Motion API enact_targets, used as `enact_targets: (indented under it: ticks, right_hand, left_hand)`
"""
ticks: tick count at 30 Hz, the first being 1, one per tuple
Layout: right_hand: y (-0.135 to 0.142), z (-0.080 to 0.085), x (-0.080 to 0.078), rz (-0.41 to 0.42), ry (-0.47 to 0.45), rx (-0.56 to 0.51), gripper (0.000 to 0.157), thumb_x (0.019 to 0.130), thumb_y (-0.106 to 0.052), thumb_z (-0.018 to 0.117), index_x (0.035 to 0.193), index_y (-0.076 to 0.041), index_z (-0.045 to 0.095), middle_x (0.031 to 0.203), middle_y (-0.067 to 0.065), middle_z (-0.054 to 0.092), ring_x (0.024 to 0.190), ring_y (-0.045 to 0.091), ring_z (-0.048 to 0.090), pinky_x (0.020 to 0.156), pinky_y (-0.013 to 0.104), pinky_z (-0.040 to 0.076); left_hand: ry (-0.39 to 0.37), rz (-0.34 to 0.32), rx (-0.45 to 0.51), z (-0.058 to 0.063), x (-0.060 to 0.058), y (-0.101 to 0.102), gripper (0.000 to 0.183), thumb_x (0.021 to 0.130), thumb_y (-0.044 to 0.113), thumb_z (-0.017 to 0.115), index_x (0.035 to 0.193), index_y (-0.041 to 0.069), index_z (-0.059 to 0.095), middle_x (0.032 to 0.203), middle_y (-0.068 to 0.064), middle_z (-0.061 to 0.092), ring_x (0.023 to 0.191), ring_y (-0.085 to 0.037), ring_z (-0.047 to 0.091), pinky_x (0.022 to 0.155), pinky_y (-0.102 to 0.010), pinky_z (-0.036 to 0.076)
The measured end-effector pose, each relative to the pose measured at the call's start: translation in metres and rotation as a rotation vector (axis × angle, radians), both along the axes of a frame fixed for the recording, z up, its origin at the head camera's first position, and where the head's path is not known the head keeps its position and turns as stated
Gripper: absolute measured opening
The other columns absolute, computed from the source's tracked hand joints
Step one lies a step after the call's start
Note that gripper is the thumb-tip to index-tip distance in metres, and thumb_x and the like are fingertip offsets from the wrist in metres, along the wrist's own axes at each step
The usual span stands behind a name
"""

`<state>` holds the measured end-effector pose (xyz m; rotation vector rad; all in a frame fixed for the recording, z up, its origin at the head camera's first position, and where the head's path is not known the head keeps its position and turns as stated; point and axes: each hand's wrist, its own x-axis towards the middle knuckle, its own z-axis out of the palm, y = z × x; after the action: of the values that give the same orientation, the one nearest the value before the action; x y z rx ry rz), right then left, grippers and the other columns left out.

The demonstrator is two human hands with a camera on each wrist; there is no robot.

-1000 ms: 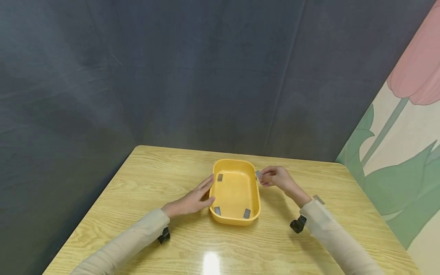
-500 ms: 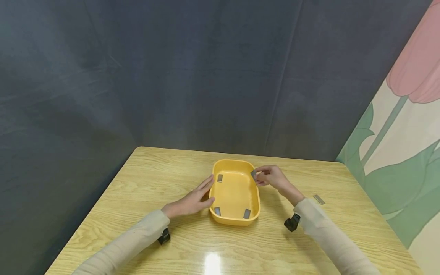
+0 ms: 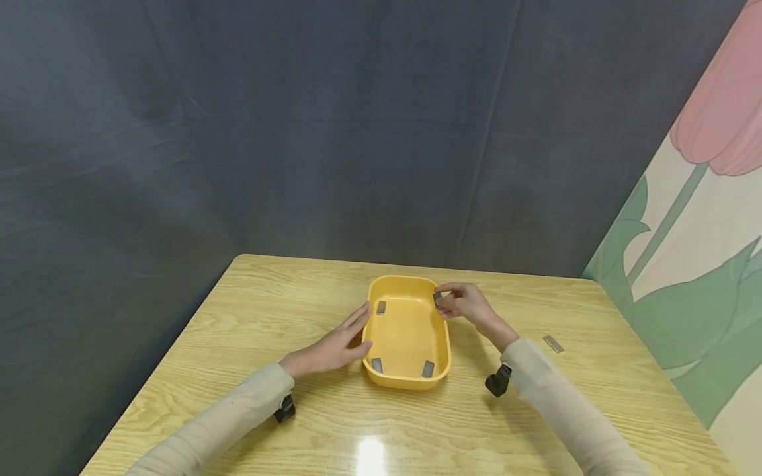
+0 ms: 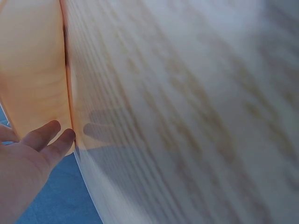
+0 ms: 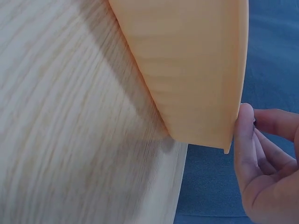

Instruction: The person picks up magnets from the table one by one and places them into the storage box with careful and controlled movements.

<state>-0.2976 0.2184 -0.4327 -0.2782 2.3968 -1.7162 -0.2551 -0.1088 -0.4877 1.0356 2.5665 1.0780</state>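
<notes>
A yellow plastic tray (image 3: 407,330) sits on the wooden table. My left hand (image 3: 333,345) rests against its left wall with spread, fairly straight fingers; the left wrist view shows those fingers (image 4: 56,140) on the outer side. At the far right corner, my right hand (image 3: 470,305) pinches a small dark grey rectangular piece (image 3: 437,299) just inside the rim. In the right wrist view, thumb and forefinger of the right hand (image 5: 268,158) meet beside the rim, and the piece is mostly hidden. Inside the tray lie similar pieces: one far left (image 3: 381,308), one near left (image 3: 377,365), one near right (image 3: 428,369).
Another grey rectangular piece (image 3: 553,344) lies on the table (image 3: 286,291) to the right of the right forearm. A dark curtain (image 3: 357,132) hangs behind the table, and a wall with a painted tulip (image 3: 714,132) stands at the right.
My right hand has moved left with the grey piece, from outside the tray's right rim to just over its far right corner. The left hand and tray have stayed put.
</notes>
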Motion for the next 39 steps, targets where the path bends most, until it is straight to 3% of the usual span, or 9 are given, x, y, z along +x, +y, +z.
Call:
enact_targets:
  ticks: [9,14,24,31,39]
  right_hand:
    - [-0.007,0.001,-0.003,-0.026,0.045,0.050,0.038,0.092,0.007,0.064,0.128,0.017,0.056,0.095,0.025,0.070,0.081,0.038,0.070,0.073,0.042,0.059]
    - [-0.012,0.000,-0.005,-0.051,0.070,0.110,0.036,0.091,0.007,0.066,0.125,0.015,0.059,0.091,0.023,0.071,0.078,0.033,0.072,0.068,0.036,0.060]
    - [-0.021,0.001,-0.007,-0.036,0.206,0.332,0.030,0.091,0.000,0.067,0.119,0.011,0.065,0.082,0.014,0.072,0.067,0.026,0.071,0.062,0.035,0.059]
    - [-0.029,-0.001,-0.009,-0.023,0.298,0.422,0.025,0.088,0.003,0.068,0.111,0.011,0.070,0.080,0.015,0.072,0.064,0.022,0.070,0.059,0.032,0.059]
    - [-0.037,-0.002,-0.014,-0.041,0.325,0.518,0.022,0.085,0.004,0.069,0.106,0.011,0.072,0.084,0.017,0.073,0.061,0.019,0.070,0.059,0.032,0.058]
  left_hand:
    - [-0.031,-0.007,0.001,0.001,0.000,-0.001,0.077,0.105,0.043,0.046,0.159,0.006,0.005,0.166,0.001,-0.007,0.149,-0.019,0.005,0.117,-0.042,0.021]
    - [-0.008,-0.008,-0.001,0.002,0.002,0.000,0.076,0.105,0.039,0.048,0.159,0.003,0.007,0.166,-0.003,-0.005,0.149,-0.024,0.008,0.116,-0.046,0.022]
    - [-0.017,-0.001,-0.001,0.001,0.001,0.000,0.076,0.105,0.039,0.048,0.159,0.005,0.007,0.166,-0.001,-0.006,0.149,-0.021,0.007,0.117,-0.044,0.021]
    - [0.011,-0.010,0.006,0.000,0.001,0.001,0.076,0.105,0.038,0.048,0.158,0.001,0.009,0.166,-0.007,-0.003,0.149,-0.028,0.010,0.115,-0.049,0.023]
    - [0.005,-0.002,-0.006,0.001,0.001,0.000,0.077,0.105,0.040,0.047,0.159,0.004,0.007,0.166,-0.004,-0.005,0.149,-0.024,0.009,0.116,-0.045,0.023]
